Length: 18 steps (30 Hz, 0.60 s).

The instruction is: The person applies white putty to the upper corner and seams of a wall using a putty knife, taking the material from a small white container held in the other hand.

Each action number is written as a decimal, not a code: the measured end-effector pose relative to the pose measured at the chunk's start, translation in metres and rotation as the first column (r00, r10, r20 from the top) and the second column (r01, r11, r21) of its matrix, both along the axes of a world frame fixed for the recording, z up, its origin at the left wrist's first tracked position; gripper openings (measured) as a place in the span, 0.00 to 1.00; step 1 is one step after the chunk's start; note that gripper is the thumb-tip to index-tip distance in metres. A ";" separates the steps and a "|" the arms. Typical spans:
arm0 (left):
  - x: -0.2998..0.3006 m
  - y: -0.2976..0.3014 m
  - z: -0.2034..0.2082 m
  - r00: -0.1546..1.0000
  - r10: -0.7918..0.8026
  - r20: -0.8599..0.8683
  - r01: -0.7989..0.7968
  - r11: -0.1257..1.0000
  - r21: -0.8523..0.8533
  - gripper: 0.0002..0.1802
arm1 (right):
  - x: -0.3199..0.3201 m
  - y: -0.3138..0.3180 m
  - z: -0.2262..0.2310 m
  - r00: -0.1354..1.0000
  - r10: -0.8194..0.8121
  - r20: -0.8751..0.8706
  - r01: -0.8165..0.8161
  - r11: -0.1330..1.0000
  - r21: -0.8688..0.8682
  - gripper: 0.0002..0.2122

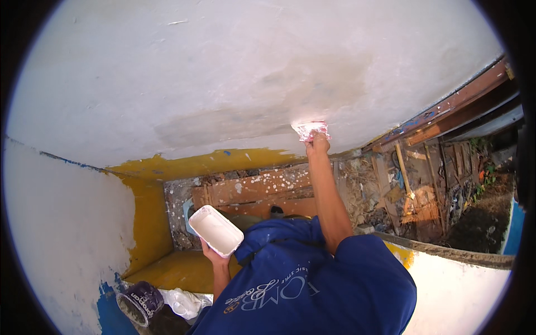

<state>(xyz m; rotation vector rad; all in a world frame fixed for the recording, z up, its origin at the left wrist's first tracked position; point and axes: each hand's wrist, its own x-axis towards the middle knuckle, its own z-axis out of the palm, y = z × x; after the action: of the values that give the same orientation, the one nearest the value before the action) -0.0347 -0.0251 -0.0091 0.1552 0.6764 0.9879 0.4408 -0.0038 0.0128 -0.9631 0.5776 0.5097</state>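
My right hand [318,145] reaches up along the wall, its fingers closed on a reddish putty spreader [308,130] smeared with white paste. The spreader's edge lies against the white wall [184,67]. Around and above it, a greyish, darker patch [318,84] shows on the wall's surface. Lower down, my left hand [214,255] grips a white rectangular tub [207,243] from beneath and the side. The tub is tilted toward me, with smooth off-white putty [219,230] inside.
Paint-spotted wooden boards [251,188] lie below the wall. A dark paint bucket [142,301] and a crumpled white plastic bag [183,303] sit at lower left. Beyond the opening at right are planks, a long wooden handle [403,167] and rubble. A yellow band [212,162] borders the wall's bottom.
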 end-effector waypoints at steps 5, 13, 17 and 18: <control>-0.003 -0.004 -0.001 0.999 -0.004 0.049 0.003 1.000 0.024 0.32 | -0.028 0.000 0.052 0.997 -0.057 0.047 0.054 0.997 0.060 0.10; 0.001 -0.003 -0.007 0.999 -0.007 0.032 0.007 1.000 0.018 0.32 | -0.014 0.004 0.051 0.998 -0.026 0.064 0.030 0.998 -0.052 0.14; 0.000 0.000 -0.004 0.999 -0.031 0.028 0.030 1.000 0.005 0.32 | -0.028 -0.014 0.055 0.997 -0.013 0.078 0.007 0.997 0.072 0.14; -0.001 0.000 -0.005 0.999 -0.015 0.029 0.015 1.000 -0.022 0.32 | -0.035 -0.016 0.051 0.999 0.016 0.044 -0.017 0.999 0.029 0.12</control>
<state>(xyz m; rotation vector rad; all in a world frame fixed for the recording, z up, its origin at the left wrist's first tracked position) -0.0361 -0.0252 -0.0139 0.1264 0.6591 0.9663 0.4057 -0.0202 0.0635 -0.9493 0.5222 0.5098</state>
